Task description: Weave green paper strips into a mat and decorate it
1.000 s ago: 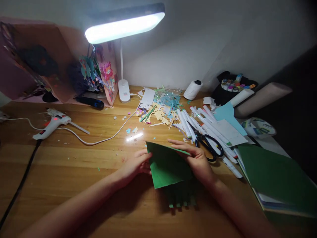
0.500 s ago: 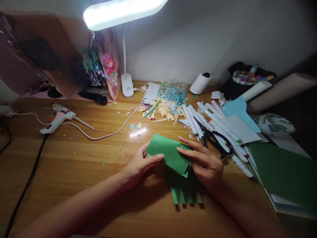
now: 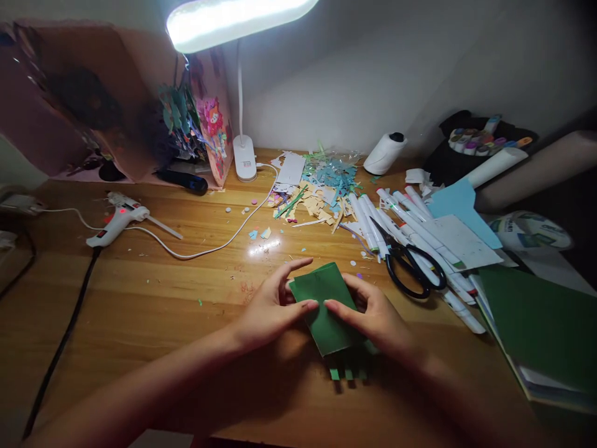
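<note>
A piece of green paper (image 3: pixel 326 305), rolled or folded over, lies on the wooden desk (image 3: pixel 140 298) between both hands. Cut strips form a fringe at its near end (image 3: pixel 347 372). My left hand (image 3: pixel 270 305) grips its left side, thumb on top and index finger stretched along the far edge. My right hand (image 3: pixel 373 314) grips its right side, thumb pressing the top close to the left thumb, fingers curled over the far edge.
Black scissors (image 3: pixel 410 264) lie just right of the hands on a row of white markers (image 3: pixel 396 224). Paper scraps (image 3: pixel 317 193) pile behind. A glue gun (image 3: pixel 119 218) and cable lie left. Green sheets (image 3: pixel 536 323) are stacked right. A lit lamp (image 3: pixel 242 18) stands above.
The green paper has been folded or rolled over into a narrower shape. Both thumbs have come together on top of it. The view shifted slightly.
</note>
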`<state>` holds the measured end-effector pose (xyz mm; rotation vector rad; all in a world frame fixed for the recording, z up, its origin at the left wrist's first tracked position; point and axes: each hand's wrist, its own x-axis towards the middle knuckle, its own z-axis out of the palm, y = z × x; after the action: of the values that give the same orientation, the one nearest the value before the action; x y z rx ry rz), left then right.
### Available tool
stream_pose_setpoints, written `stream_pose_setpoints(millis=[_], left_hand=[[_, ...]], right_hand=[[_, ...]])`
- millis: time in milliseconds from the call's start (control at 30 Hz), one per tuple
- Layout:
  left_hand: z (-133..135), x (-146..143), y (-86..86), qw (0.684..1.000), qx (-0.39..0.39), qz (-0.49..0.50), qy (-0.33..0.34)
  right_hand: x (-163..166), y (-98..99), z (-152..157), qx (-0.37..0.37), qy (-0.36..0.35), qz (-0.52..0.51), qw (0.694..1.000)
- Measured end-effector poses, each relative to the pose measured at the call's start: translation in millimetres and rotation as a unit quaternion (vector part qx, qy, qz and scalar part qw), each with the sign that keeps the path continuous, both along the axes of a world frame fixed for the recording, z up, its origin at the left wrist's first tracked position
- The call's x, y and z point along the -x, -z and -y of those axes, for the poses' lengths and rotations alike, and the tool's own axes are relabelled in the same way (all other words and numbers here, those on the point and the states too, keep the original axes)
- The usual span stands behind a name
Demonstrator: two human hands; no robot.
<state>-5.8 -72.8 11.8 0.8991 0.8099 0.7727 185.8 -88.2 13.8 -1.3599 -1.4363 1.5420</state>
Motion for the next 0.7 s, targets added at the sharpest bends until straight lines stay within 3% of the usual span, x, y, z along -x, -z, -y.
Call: stream_pose_setpoints(millis=[167, 267, 500, 700], left_hand=[[4.7, -4.7, 6.5, 0.996, 0.059, -0.064, -0.022], [8.7, -6.3, 8.5, 0.995, 0.041, -0.092, 0.0], [9.9, -6.6, 6.5, 0.997, 0.038, -0.058, 0.02], [8.9, -5.8, 3.7, 0.998, 0.026, -0.043, 0.046]], right_hand=[[1.3, 4.6, -0.4, -0.048, 0.064, 0.03, 0.996], [-0.4, 7.7, -1.2, -0.06, 0.043, 0.055, 0.996], [-5.7, 8.6, -1.4, -0.048, 0.008, 0.061, 0.997], [-5.7, 5.5, -5.6, -0.031, 0.025, 0.021, 0.999]])
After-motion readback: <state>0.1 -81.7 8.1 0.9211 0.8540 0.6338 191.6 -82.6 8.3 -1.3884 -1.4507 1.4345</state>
